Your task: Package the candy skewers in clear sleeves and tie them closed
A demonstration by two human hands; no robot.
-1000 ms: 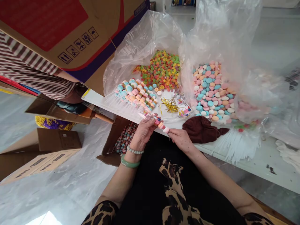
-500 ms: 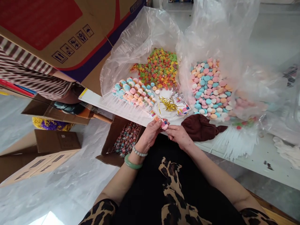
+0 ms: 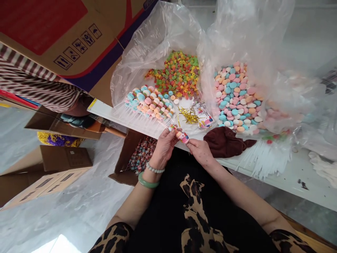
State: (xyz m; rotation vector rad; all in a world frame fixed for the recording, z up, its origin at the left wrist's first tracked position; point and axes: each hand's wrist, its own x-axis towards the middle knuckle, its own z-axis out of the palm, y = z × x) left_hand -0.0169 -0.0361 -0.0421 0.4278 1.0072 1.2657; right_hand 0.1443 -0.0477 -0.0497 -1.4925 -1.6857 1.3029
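Between my two hands is a candy skewer in a printed clear wrapper (image 3: 184,137), lying at a slant. My left hand (image 3: 166,142) pinches its upper left part, where orange and pale candy shows. The fingers of my right hand (image 3: 199,150) are closed on its lower right end. Just beyond my hands, a pile of marshmallow candy skewers (image 3: 150,102) lies on the table with white sticks toward me. To their right are gold twist ties (image 3: 189,115) and a stack of printed wrappers (image 3: 203,114). A brown cloth (image 3: 223,142) rests beside my right hand.
Gummy rings (image 3: 181,73) and pastel marshmallow candies (image 3: 234,98) lie in open plastic bags. White sticks (image 3: 267,158) are bundled at the right. Below the table edge, a carton (image 3: 122,158) holds wrapped skewers. A person in a striped garment (image 3: 34,80) is at left, beside a large box (image 3: 79,42).
My left hand has shifted slightly left and up along the wrapped skewer, and more of its printed end shows between my hands. My right hand stays at the lower end.
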